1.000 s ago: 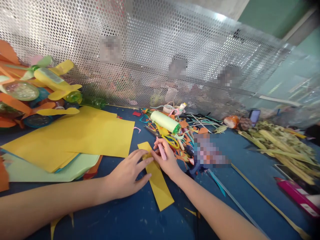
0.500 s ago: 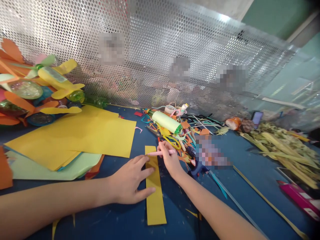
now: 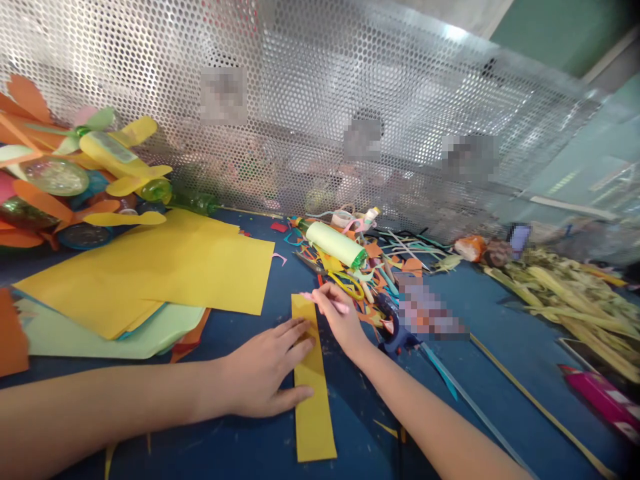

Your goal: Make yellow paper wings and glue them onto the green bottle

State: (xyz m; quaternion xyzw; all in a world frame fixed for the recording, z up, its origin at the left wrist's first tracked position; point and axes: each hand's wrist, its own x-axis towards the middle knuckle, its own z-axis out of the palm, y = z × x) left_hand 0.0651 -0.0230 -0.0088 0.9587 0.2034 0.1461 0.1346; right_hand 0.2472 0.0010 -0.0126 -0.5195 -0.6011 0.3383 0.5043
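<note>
A yellow paper strip (image 3: 313, 393) lies lengthwise on the blue table. My left hand (image 3: 273, 367) rests on it from the left, fingers spread across its upper and middle part. Pinched in my right hand (image 3: 340, 317) is a pink pen (image 3: 338, 305), its tip over the strip's top end. Whether the tip touches the paper cannot be told. Yellow-handled scissors (image 3: 345, 280) lie just beyond my right hand, among paper scraps.
Yellow sheets (image 3: 200, 267) cover the left, beside paper-petalled bottle flowers (image 3: 115, 160). A paper-wrapped green bottle (image 3: 335, 245) lies at centre back before the perforated metal screen (image 3: 300, 87). Dried husks (image 3: 575, 287) and a magenta case (image 3: 600, 400) are at right.
My left hand has slid slightly down the strip. The pink pen has turned from lying nearly level across the strip to pointing up and left at its top end.
</note>
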